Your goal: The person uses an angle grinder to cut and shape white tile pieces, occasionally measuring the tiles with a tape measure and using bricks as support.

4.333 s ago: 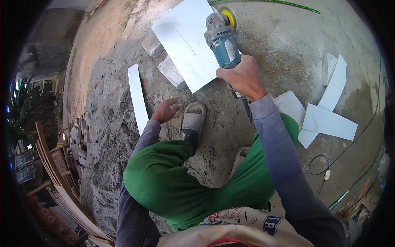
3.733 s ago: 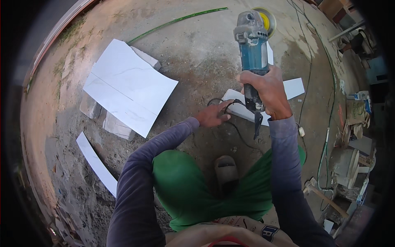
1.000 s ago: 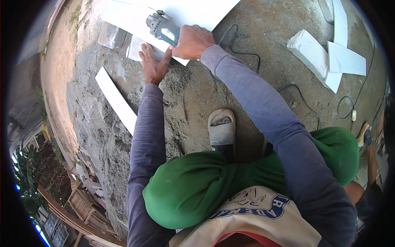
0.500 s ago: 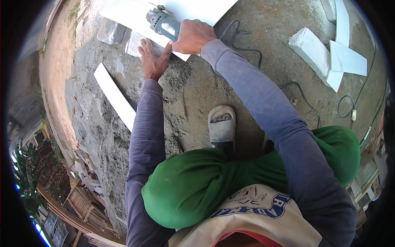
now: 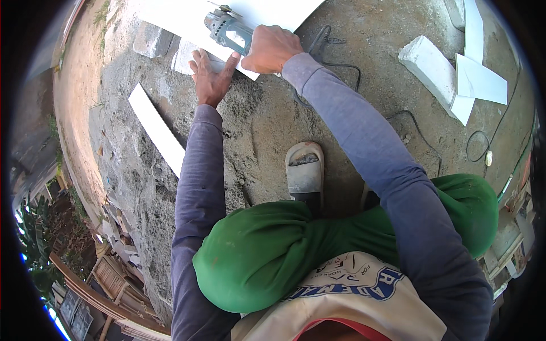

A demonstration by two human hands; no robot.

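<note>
Gripping the grinder (image 5: pixel 228 31) by its rear body, the right hand (image 5: pixel 272 48) is wrapped fully round it, fingers curled shut on the casing. The tool sits at about twelve o'clock in the head view, on the big white tile (image 5: pixel 187 14) near that tile's lower edge. The left hand (image 5: pixel 211 77) lies flat and spread — palm down, fingers fanned — pressing on the tile's edge just beside the tool, at about seven o'clock from it.

The grinder's long axis runs from four o'clock to ten o'clock: the handle end sits under the right hand, the head and disc end point up-left toward ten o'clock, away from the person.

The main risk, as I judge it, is how near the left fingers (image 5: pixel 196 59) are to the working end; a kick or a slip along the tile could carry the disc into them. The tile rests on rough stone blocks (image 5: pixel 152 40) over uneven concrete floor (image 5: pixel 267 131), so it may rock or crack under pressure and pinch the disc. The black cord (image 5: pixel 335 62) trails close behind the right hand and loops across the floor — it could snag and tug the tool off its line. A foot in an open sandal (image 5: pixel 305 173) stands below the work, exposed to falling pieces.
</note>
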